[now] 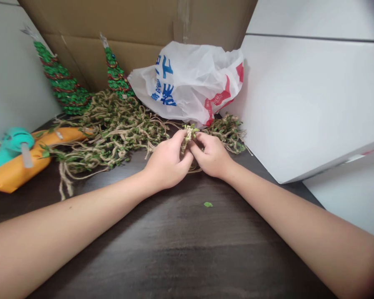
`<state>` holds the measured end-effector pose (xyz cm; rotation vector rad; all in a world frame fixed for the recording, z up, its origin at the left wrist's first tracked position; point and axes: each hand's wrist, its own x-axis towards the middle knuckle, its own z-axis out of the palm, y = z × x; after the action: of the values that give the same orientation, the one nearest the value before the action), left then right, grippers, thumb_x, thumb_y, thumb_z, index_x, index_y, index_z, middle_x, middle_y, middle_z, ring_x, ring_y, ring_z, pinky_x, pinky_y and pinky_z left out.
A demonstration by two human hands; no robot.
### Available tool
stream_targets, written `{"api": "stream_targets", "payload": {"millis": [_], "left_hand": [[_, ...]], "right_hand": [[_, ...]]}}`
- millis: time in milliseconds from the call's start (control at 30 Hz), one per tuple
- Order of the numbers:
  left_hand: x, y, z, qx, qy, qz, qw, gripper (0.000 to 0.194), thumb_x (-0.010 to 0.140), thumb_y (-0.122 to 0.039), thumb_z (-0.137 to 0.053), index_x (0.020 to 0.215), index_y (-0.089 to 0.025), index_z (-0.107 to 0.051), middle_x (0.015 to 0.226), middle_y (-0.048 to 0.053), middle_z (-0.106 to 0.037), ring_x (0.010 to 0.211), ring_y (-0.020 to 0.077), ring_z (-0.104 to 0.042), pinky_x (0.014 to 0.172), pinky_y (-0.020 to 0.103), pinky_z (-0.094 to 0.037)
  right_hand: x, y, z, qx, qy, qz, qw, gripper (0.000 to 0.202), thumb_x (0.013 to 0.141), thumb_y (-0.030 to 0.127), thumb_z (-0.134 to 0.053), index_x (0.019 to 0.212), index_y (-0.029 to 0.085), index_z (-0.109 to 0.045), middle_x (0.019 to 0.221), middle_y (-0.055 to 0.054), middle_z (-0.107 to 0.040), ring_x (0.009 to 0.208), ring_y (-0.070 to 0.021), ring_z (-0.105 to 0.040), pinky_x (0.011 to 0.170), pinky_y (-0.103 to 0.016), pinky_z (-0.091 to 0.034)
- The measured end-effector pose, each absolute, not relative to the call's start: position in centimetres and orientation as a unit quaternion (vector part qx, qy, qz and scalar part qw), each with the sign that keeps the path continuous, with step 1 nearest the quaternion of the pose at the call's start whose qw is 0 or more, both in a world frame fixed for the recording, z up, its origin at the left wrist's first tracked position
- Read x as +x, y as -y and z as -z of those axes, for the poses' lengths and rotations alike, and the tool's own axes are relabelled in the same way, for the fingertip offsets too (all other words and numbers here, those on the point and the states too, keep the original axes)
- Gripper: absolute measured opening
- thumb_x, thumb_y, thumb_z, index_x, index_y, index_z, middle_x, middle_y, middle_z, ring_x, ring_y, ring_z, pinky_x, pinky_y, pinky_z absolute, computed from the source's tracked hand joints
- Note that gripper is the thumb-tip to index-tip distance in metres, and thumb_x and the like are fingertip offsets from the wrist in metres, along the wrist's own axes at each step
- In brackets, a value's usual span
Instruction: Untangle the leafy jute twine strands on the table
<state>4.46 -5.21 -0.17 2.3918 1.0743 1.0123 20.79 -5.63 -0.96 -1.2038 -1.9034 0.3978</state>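
My left hand (pixel 168 160) and my right hand (pixel 213 153) meet over the middle of the table, fingers closed on a braided twine garland with small green leaves (pixel 189 133). Its upper end pokes out between my thumbs and fingers; the rest is mostly hidden by the hands. Behind and left of my left hand lies a large tangled heap of the same leafy twine (pixel 118 128). A smaller bunch of leafy twine (pixel 229 131) rests just beyond my right hand. One loose green leaf (pixel 208 204) lies on the dark tabletop (pixel 180 245) nearer to me.
A white plastic bag (pixel 193 83) with blue and red print stands at the back against cardboard (pixel 137 20). Two tinsel trees (pixel 62 85) are at back left. A teal glue gun (pixel 17 143) rests on an orange holder (pixel 25 166). White boxy surfaces (pixel 314 95) bound the right side.
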Motion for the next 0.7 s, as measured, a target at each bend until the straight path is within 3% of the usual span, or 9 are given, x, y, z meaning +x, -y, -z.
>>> {"api": "stream_targets", "payload": {"millis": [333, 700], "left_hand": [[4.54, 5.23, 0.21, 0.85, -0.39, -0.306, 0.181, 0.032, 0.083, -0.016, -0.051, 0.115, -0.019, -0.048, 0.081, 0.004, -0.066, 0.068, 0.0188, -0.06, 0.066, 0.032, -0.046], [4.51, 5.38, 0.14, 0.849, -0.382, -0.305, 0.2, 0.024, 0.084, -0.018, -0.049, 0.107, -0.02, -0.045, 0.078, 0.002, -0.06, 0.068, 0.0183, -0.057, 0.066, 0.031, -0.043]], "right_hand": [[20.84, 5.54, 1.02, -0.497, 0.759, -0.158, 0.388, 0.019, 0.09, 0.026, -0.052, 0.077, 0.017, -0.062, 0.072, -0.002, -0.068, 0.063, -0.0148, -0.057, 0.062, -0.029, -0.039], [20.83, 5.61, 0.91, -0.496, 0.766, -0.155, 0.378, 0.019, 0.089, 0.023, -0.052, 0.074, 0.017, -0.061, 0.074, -0.002, -0.07, 0.065, -0.0146, -0.058, 0.062, -0.028, -0.038]]}}
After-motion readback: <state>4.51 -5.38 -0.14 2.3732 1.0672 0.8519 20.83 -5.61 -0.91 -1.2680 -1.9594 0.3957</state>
